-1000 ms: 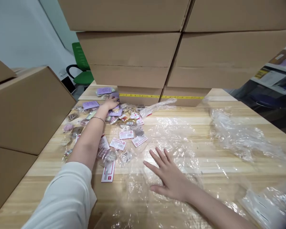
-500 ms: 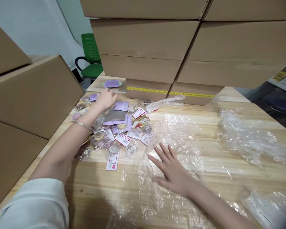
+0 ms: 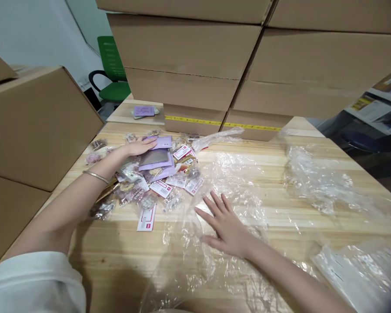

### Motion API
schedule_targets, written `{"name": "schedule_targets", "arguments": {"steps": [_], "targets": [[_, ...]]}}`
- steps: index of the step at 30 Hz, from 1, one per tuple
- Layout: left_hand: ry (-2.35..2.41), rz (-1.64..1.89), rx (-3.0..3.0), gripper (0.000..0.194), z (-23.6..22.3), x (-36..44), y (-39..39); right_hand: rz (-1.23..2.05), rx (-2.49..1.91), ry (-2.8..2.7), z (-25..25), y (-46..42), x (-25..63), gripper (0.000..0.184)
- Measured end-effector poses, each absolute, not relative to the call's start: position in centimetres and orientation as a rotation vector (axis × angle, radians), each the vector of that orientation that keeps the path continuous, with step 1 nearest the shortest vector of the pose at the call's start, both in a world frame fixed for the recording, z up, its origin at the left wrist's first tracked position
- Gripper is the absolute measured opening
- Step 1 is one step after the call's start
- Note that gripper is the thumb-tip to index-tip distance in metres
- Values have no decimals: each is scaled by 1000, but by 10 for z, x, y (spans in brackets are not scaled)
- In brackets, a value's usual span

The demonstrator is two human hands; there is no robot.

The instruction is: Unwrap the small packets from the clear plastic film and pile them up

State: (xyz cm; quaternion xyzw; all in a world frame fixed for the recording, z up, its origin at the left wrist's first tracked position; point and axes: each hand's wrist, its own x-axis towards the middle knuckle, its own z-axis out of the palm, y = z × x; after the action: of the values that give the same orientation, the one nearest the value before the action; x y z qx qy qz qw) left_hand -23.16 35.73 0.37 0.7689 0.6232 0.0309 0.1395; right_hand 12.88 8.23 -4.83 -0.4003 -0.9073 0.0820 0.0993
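Note:
My left hand, with a bangle on the wrist, lies with fingers stretched out on a purple packet at the back of a pile. Another purple packet with a grey panel lies just in front. Around these are several small items in clear wrappers and white cards with red borders. My right hand is open, fingers spread flat on a clear plastic bag on the wooden table. The underside of my left palm is hidden.
Stacked cardboard boxes stand along the back, and more boxes stand at the left. Purple and pale packets lie at the far corner. Crumpled clear plastic and plastic bags lie at the right. A green chair stands behind.
My left hand has come down and nearer onto the pile, its fingers now lying on a purple packet. A small purple packet left of it no longer shows. My right hand stays spread on the plastic.

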Motion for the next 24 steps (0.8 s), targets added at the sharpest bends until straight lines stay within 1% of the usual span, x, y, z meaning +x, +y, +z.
{"name": "schedule_targets", "arguments": {"steps": [2,5,7,9,12,14,16,19,22,23,24], "targets": [[1728,81,2246,66,10,-222,337,244,-1187,-2680,-49,82,128,74],[1683,199,2349,70,25,-213,301,231,-1191,-2678,-50,81,128,71],[1546,249,2499,72,36,-205,276,217,-1194,-2681,-49,81,128,69],[1436,142,2633,70,44,-195,254,208,-1194,-2691,-49,81,128,68],[1625,-100,2681,60,46,-175,236,205,-1201,-2697,-48,80,128,68],[1790,-152,2660,52,44,-163,233,207,-1219,-2693,-47,79,127,68],[1875,-148,2652,44,42,-153,233,217,-1235,-2695,-46,79,126,71],[1938,-157,2660,35,47,-145,230,263,-1235,-2727,-45,79,127,81],[2026,-114,2656,37,65,-145,213,376,-1200,-2740,-38,79,133,93],[2064,-34,2661,38,73,-145,204,437,-1182,-2721,-33,79,136,94],[2093,88,2669,39,81,-144,193,505,-1175,-2671,-26,78,140,92]]}}
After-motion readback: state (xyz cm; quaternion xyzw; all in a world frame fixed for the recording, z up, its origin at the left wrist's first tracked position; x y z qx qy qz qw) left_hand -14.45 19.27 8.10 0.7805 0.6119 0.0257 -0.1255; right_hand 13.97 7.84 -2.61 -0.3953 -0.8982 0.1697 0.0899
